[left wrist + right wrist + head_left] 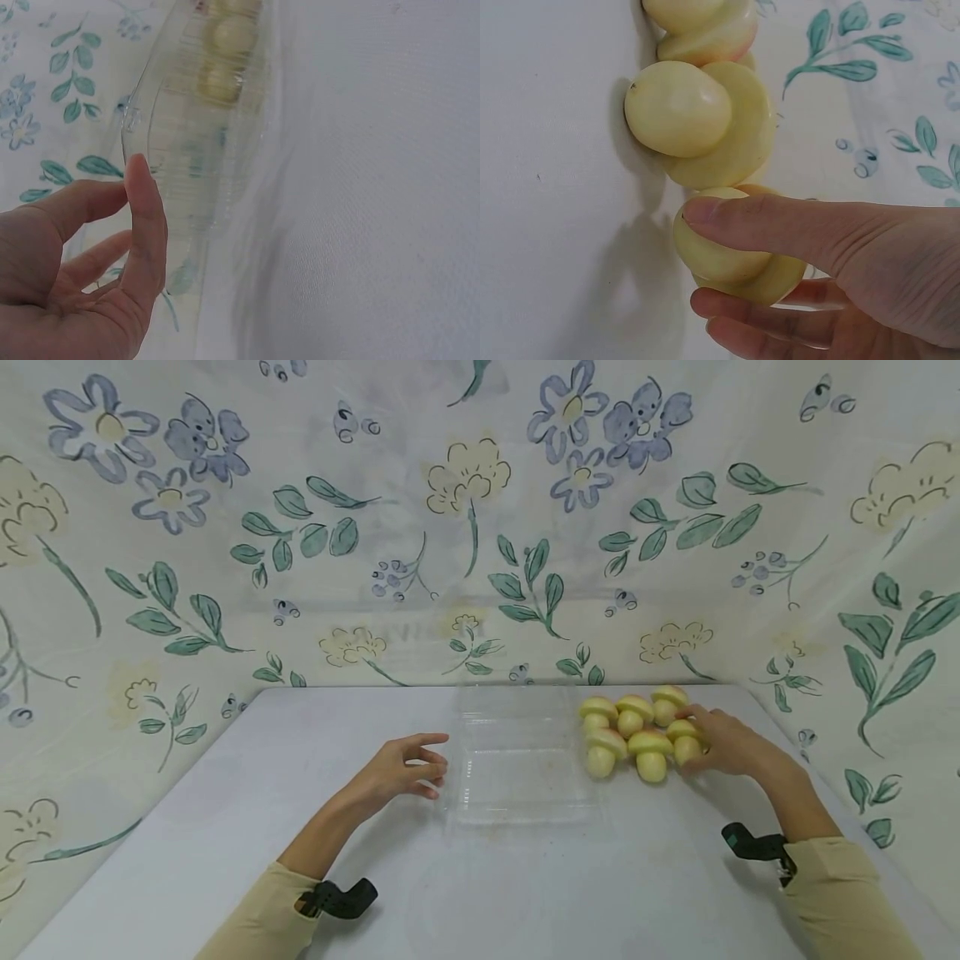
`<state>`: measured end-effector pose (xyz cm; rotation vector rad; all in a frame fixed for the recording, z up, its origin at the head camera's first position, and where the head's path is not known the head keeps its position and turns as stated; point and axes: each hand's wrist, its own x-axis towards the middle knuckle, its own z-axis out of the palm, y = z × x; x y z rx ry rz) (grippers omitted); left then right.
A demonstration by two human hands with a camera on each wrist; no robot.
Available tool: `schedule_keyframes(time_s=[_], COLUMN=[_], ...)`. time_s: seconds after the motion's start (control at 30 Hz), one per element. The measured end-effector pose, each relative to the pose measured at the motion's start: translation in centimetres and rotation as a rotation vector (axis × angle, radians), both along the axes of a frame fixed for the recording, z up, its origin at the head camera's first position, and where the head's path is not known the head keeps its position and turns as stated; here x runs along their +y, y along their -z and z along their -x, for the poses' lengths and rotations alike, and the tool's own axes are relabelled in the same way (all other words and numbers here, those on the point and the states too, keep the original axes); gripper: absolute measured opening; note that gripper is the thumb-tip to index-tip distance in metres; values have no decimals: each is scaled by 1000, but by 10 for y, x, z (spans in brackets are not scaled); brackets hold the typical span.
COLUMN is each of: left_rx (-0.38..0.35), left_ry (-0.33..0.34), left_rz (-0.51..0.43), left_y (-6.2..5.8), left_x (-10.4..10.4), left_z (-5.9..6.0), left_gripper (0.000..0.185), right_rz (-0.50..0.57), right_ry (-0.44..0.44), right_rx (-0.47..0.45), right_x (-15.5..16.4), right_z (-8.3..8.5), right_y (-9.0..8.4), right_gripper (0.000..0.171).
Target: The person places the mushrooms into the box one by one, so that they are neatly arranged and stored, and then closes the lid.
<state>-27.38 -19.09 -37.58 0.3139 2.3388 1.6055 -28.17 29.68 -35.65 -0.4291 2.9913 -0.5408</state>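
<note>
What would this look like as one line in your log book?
right hand: grips front-right mushroom bun | left hand: open beside clear tray | six buns grouped right of tray | white table

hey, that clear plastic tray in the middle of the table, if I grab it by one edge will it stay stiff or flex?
The clear plastic tray looks thin-walled and see-through, so it will probably flex or twist when lifted by one edge. It holds nothing, so it is likely very light and may slide on the smooth table if nudged by the left hand.
</note>
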Motion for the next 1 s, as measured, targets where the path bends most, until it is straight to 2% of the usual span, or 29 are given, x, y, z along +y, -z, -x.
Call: schedule_keyframes(time_s=[0.33,1.0], left_rx=[-14,-4], left_ry=[18,33], left_rz=[-36,-42], left_y=[-1,-1], left_x=[-1,0], left_z=[0,-1], left_gripper=[63,64], right_rz=[4,15], right_ry=[-3,-2], right_rx=[29,107], right_x=[1,-9], right_z=[-1,-12], right_y=[-5,-23], right_gripper=[75,75])
